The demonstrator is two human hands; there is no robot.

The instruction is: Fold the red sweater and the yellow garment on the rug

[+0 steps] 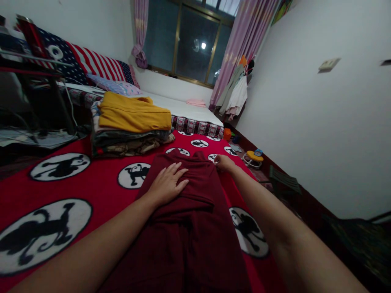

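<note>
Maroon garment (198, 240) lies lengthwise beneath the fingers of my left hand (166, 185) and extends back toward me, over a red blanket (102, 185) with white ovals. Folded clothes (134, 116) stacked beyond those fingers, to their left. Left hand: fingers loosely spread, flat, gripping nothing. Right hand (225, 163): fingers curled inward at garment's right edge; cannot tell whether they pinch it.

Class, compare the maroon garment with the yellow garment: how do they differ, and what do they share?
The maroon garment is dark red; the yellow garment is mustard-coloured. The maroon garment lies spread out on the red blanket, while the yellow garment sits folded on a stack of cloth. The left hand rests on the maroon garment; neither hand touches the yellow garment. Both are cloth.
</note>
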